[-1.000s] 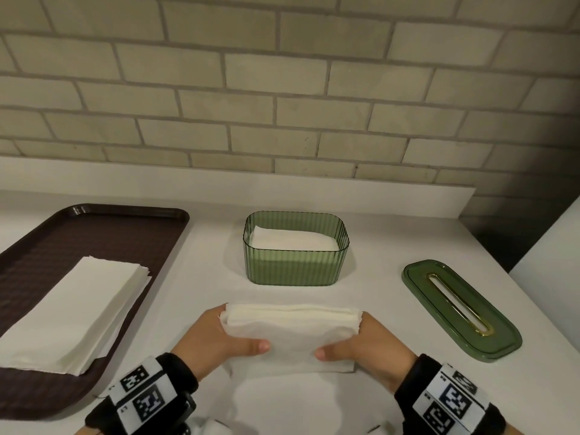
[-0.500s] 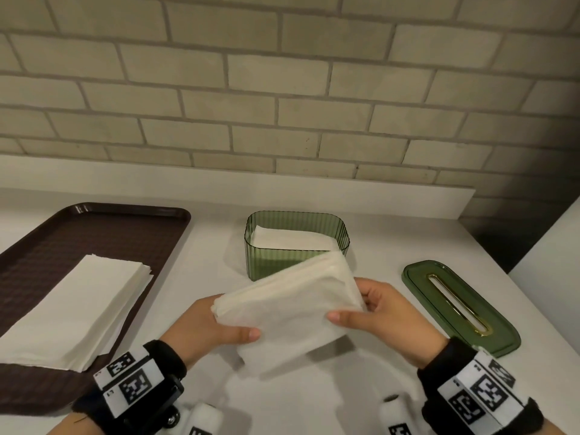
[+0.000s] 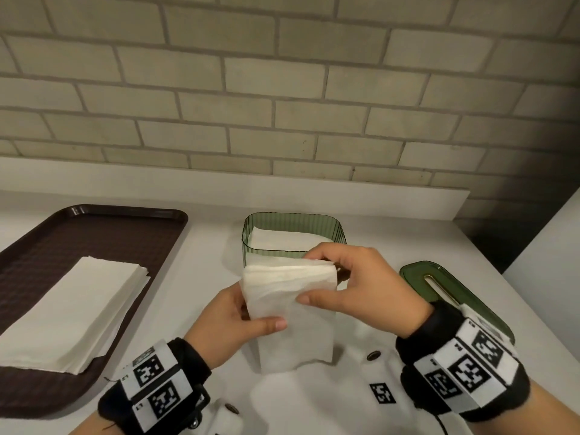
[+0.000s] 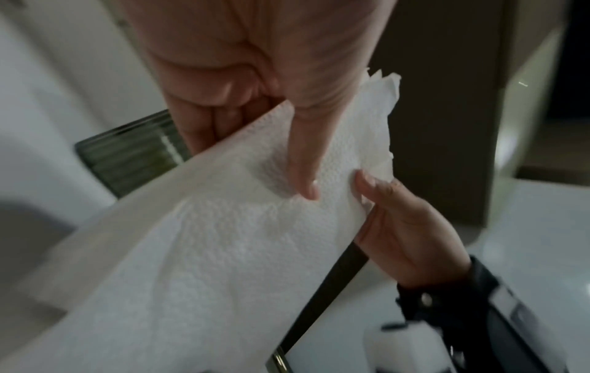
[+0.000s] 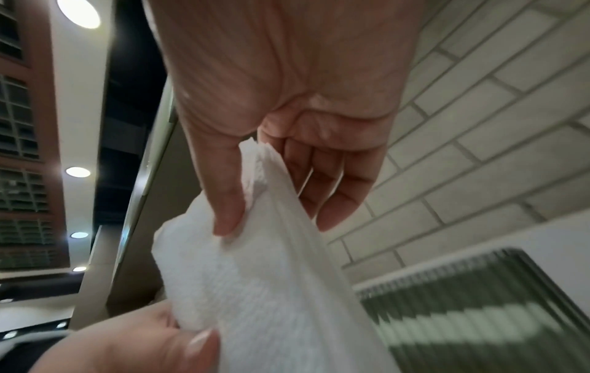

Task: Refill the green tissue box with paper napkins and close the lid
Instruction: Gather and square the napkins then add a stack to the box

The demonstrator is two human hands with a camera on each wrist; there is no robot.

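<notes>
The green ribbed tissue box (image 3: pixel 260 224) stands open at the counter's middle, with white napkins (image 3: pixel 276 238) lying inside. Just in front of it I hold a folded bundle of white napkins (image 3: pixel 288 287) in the air, one sheet hanging down. My left hand (image 3: pixel 232 315) pinches its lower left side, thumb on top. My right hand (image 3: pixel 348 284) grips its upper right edge, thumb in front and fingers over the top. The bundle fills the left wrist view (image 4: pixel 230 239) and shows in the right wrist view (image 5: pixel 255 277) beside the box (image 5: pixel 463 290). The green lid (image 3: pixel 439 284) with a gold slot lies to the right, partly behind my right wrist.
A dark brown tray (image 3: pixel 78 224) sits at the left with a stack of white napkins (image 3: pixel 72 309) on it. A brick wall and a white ledge (image 3: pixel 219 186) run behind the counter. The counter's right edge drops off beyond the lid.
The bundle has been lifted from the counter and turned, its right end swinging up toward the box. My right hand rose and moved forward with it; my left hand stayed lower.
</notes>
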